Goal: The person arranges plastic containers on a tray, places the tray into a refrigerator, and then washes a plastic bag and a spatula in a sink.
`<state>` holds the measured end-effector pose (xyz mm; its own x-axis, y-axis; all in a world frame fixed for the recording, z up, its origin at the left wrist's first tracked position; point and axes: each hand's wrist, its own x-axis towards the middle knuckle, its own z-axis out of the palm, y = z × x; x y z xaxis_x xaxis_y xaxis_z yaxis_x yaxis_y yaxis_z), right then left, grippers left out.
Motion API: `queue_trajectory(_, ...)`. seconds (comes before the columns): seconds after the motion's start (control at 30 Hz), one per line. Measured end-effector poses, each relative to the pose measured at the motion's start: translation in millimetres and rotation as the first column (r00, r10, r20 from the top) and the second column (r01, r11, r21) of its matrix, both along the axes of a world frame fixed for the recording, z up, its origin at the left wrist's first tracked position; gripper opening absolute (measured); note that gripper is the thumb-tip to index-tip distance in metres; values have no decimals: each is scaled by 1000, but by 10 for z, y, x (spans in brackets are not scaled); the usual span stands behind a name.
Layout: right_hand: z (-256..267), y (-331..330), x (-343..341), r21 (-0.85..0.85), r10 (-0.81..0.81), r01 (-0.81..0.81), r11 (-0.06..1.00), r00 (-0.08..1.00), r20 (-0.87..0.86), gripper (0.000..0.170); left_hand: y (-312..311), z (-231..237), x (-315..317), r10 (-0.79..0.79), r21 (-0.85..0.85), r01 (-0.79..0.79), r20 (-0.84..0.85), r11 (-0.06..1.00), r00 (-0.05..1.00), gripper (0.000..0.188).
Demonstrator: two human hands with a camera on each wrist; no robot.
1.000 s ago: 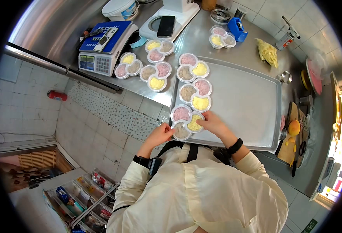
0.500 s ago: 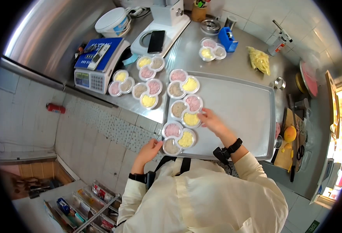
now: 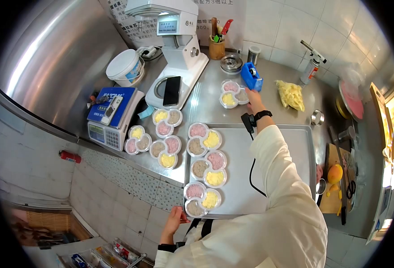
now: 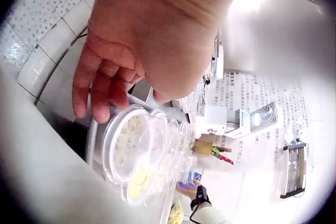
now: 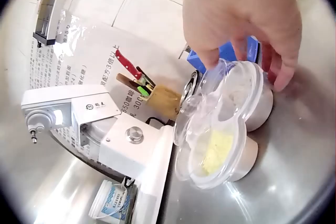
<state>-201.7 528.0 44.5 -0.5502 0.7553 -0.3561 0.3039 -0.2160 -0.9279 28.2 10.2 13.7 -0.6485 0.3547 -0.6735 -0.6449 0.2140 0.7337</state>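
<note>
At the back of the steel counter, my right hand [image 3: 255,100] grips a lidded clear three-lobed container [image 5: 247,145], its thumb and fingers around one round lobe in the right wrist view. Pink, yellow and greyish fillings fill its cups. Beside the near left corner of a metal tray [image 3: 241,192], my left hand [image 3: 176,216] hangs with loosely curled fingers and nothing in it. The nearest three-lobed container [image 4: 126,145] stands just past its fingertips. Two more like containers [image 3: 207,168] line the tray's left side behind that one.
Several more filled containers [image 3: 166,154] stand left of the tray, by a blue-topped scale [image 3: 110,111] and a white mixer [image 3: 179,58]. Near the right hand are a blue tape dispenser [image 3: 252,77] and a bag of yellow pieces [image 3: 290,95]. A cutting board [image 3: 331,201] lies at right.
My right hand has left the containers on the tray and reached forward to the one at the back. The left hand has come away from the nearest container. The head view has tilted up.
</note>
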Motion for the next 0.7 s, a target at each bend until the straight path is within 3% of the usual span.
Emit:
queue_trajectory(0.03,-9,24,-42,-55,107,-102,993,988,114,49,-19,-20,-29,10,-4,-10,-9,1000,1000,41)
queue_trajectory(0.13,13,-61,-78,-119,82,-76,990,996,45,38,-52,-109,-70,-45,-80,46,14,996,999,39)
queue_trajectory(0.2,51,-102,-38,-171,50,-51,984,999,-11,32,-86,-108,-123,-41,-52,49,146,997,988,37)
queue_trajectory(0.3,19,-123,34,-220,20,-48,974,991,-130,31,-66,-88,-201,-80,-105,102,199,989,977,38)
queue_trajectory(0.37,-309,14,-39,-153,12,-39,987,984,-177,36,-74,-75,-220,-86,-105,110,208,988,974,38)
queue_trajectory(0.43,-493,196,-116,158,78,-130,979,951,298,50,-93,-88,-224,-91,-104,116,221,988,971,39)
queue_trajectory(0.47,-525,198,-123,154,69,-120,981,952,299,50,-117,-112,-229,-79,-90,100,212,991,974,38)
queue_trajectory(0.53,-307,-30,-166,172,-274,215,961,816,509,61,-140,-125,-245,-72,-77,89,204,993,976,38)
queue_trajectory(0.63,-106,-230,-174,92,-258,249,964,798,545,64,-152,-84,-247,-71,-60,80,149,995,986,35)
queue_trajectory(0.7,-21,-337,-161,133,-231,189,973,806,545,65,-150,-38,-227,-32,-50,38,117,998,993,38)
